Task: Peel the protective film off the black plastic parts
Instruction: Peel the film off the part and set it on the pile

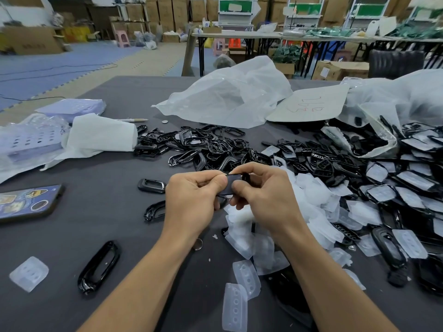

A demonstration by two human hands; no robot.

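Above the grey table, both hands hold one small black plastic part between them. My left hand grips its left end, thumb on top. My right hand pinches the right side with thumb and curled fingers. Whether film is still on this part I cannot tell. A heap of bare black frames lies behind the hands. To the right lies a pile of black parts still covered by film. Peeled translucent films lie under and in front of my right hand.
A phone lies at the left edge, with loose black frames and one film near it. Clear plastic bags, a white cloth, a pen and purple trays sit further back.
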